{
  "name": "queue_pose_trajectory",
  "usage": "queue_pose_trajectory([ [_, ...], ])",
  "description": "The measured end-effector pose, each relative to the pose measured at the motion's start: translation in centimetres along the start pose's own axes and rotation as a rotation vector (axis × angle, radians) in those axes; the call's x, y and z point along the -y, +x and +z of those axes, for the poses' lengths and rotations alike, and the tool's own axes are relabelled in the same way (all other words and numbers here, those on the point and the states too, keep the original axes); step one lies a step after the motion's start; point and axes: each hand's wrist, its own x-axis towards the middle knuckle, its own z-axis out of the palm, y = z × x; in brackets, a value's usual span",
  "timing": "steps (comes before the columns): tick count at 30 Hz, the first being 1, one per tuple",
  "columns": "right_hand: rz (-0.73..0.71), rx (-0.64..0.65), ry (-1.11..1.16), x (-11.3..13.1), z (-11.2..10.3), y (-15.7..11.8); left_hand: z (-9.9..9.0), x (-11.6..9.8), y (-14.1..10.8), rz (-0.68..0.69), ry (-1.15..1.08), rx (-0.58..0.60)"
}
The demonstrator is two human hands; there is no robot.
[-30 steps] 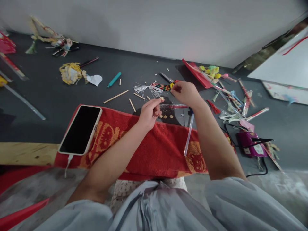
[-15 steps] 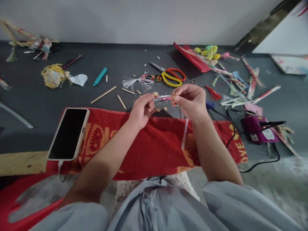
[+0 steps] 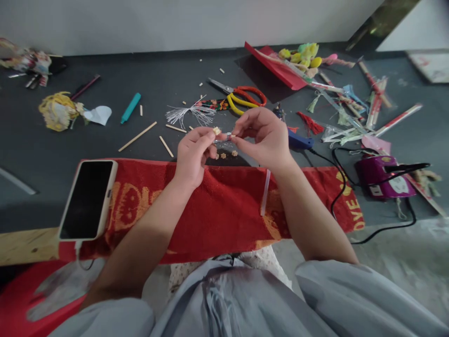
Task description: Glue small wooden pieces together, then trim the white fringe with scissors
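Note:
My left hand (image 3: 193, 157) is closed, pinching a small cream piece (image 3: 216, 130) that looks like a little flower between thumb and forefinger. Facing it, my right hand (image 3: 264, 139) has thumb and forefinger pressed together at a tiny pale bit (image 3: 233, 136), too small to name. The fingertips of both hands are close but apart. Partly hidden between them is a shiny clear wrapper (image 3: 220, 142) with some pink. Just below lie several small flower-shaped pieces (image 3: 234, 153) on the dark table, above the edge of a red towel (image 3: 217, 210).
Scissors (image 3: 247, 99), a bundle of white strands (image 3: 189, 114) and thin wooden sticks (image 3: 137, 136) lie beyond my hands. A blue glue gun (image 3: 300, 140) with a black cord is on the right, near a purple box (image 3: 384, 178). A phone (image 3: 87, 200) rests on the towel's left end.
My right hand has moved left, so its fingertips are nearer the cream piece in my left hand. The camera view has shifted slightly.

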Motion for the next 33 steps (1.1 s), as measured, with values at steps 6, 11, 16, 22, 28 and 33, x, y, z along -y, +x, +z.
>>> queue_pose_trajectory([
  [6, -0.009, -0.015, -0.108, 0.16, -0.07, -0.33, 0.23, 0.12, -0.07, 0.017, 0.088, -0.009],
  [11, -0.025, -0.02, -0.123, 0.31, -0.14, -0.45, 0.28, 0.25, -0.07, 0.024, 0.102, -0.003],
  [16, -0.023, -0.02, -0.078, 0.36, -0.02, -0.46, 0.12, 0.3, 0.03, 0.015, 0.078, 0.014],
  [22, 0.0, -0.023, -0.056, 0.56, 0.08, -0.5, -0.04, 0.31, 0.08, -0.03, 0.045, 0.004],
  [28, 0.024, -0.054, 0.001, 0.8, 0.24, -0.51, 0.12, 0.12, -0.03, -0.04, 0.032, 0.017],
  [33, 0.059, -0.056, 0.001, 0.68, 0.24, -0.41, 0.12, 0.16, -0.1, -0.027, 0.046, 0.049],
])
